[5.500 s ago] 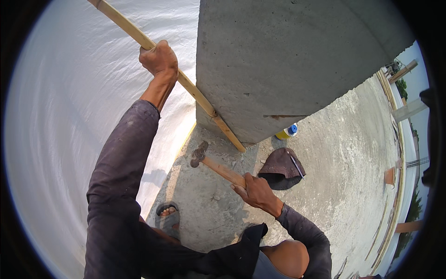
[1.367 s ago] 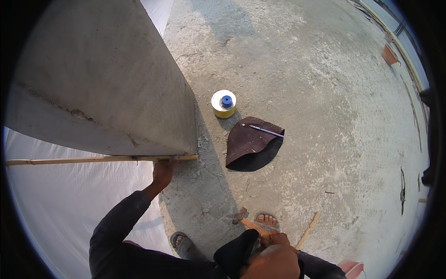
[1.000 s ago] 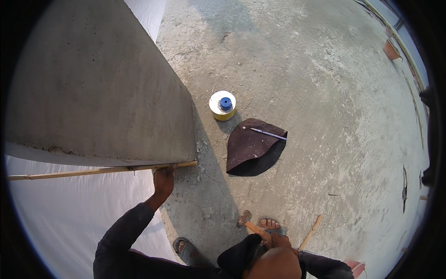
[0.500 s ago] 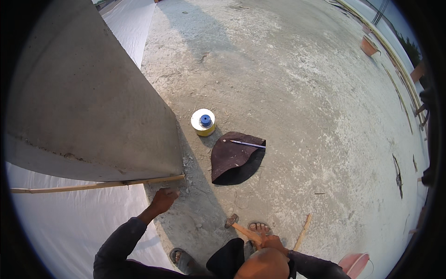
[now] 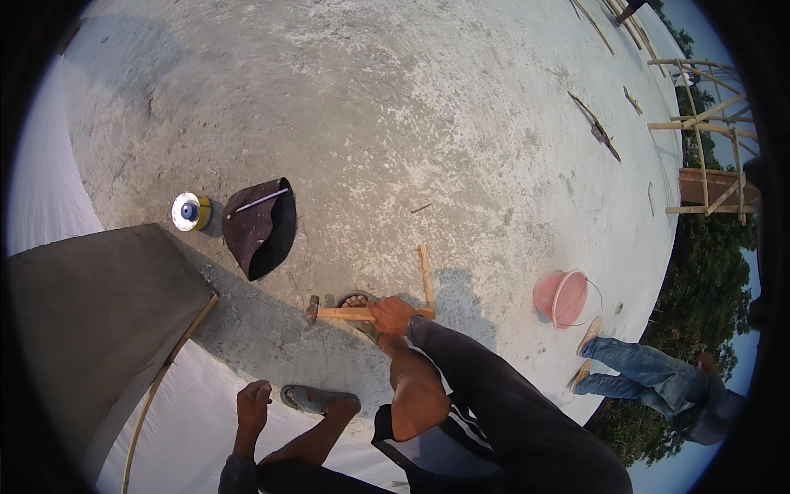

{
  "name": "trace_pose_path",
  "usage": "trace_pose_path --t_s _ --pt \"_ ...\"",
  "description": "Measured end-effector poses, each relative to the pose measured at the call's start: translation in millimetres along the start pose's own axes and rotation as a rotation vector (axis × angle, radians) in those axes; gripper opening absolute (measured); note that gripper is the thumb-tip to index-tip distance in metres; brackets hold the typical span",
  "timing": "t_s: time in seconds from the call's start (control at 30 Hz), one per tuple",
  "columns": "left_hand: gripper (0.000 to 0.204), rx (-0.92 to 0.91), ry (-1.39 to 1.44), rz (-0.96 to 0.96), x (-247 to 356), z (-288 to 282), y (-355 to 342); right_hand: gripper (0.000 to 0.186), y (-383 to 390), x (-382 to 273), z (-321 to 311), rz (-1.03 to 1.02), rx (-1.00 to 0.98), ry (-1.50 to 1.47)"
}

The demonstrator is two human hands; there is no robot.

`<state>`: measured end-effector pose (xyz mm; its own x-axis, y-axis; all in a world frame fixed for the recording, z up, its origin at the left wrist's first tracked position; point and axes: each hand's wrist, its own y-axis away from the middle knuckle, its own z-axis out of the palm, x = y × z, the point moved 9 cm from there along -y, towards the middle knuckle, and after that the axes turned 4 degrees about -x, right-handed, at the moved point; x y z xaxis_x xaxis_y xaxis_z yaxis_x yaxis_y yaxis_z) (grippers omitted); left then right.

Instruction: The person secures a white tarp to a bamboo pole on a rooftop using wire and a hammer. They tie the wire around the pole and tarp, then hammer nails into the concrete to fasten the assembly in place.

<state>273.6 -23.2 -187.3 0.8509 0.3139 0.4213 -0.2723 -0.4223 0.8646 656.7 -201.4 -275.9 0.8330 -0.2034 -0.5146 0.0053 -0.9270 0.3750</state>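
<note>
My right hand (image 5: 393,315) is closed round the wooden handle of a hammer (image 5: 346,314), held crosswise above my sandalled foot. Just left of my other sandal (image 5: 317,400) is my left hand (image 5: 252,397), fingers curled; whatever it may hold is too small to make out. It is apart from the bamboo strip (image 5: 170,362), which lies along the edge of the grey concrete column (image 5: 99,321). A dark maroon cloth item (image 5: 247,239) with a pencil (image 5: 261,198) on it lies on the concrete, beside a yellow-and-white can (image 5: 190,212) with a blue cap.
A wood strip (image 5: 425,267), pink bucket (image 5: 559,300) and loose sticks (image 5: 594,123) lie on the floor. A person in jeans (image 5: 634,370) stands at right; another's limb (image 5: 629,12) shows top right. Bamboo framing (image 5: 704,132) stands at the slab's edge. White sheeting (image 5: 177,412) borders the column.
The view has swung right, bringing the jeans-clad person and framing into sight. My left hand has left the bamboo strip and drawn back; my right hand still grips the hammer.
</note>
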Motion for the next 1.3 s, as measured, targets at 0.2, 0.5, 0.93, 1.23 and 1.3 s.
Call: trace_pose_path --t_s 0.2,0.5,0.93,1.23,1.3 --pt "0.04 0.089 0.115 -0.187 31 -1 95 0.042 78 27 -91 0.555 0.011 -0.261" --pt "0.033 -0.155 0.18 -0.141 142 75 178 0.039 237 96 -174 1.367 -0.067 -0.959" --pt "0.033 -0.098 0.203 0.037 504 43 187 0.035 290 92 -348 1.189 -0.439 -0.776" --pt "0.034 -0.104 0.26 -0.125 504 -5 207 0.066 322 33 -459 1.026 -0.228 -0.754" --pt "0.034 -0.127 0.25 -0.184 509 -15 196 0.06 320 44 -509 1.073 -0.084 -0.783"
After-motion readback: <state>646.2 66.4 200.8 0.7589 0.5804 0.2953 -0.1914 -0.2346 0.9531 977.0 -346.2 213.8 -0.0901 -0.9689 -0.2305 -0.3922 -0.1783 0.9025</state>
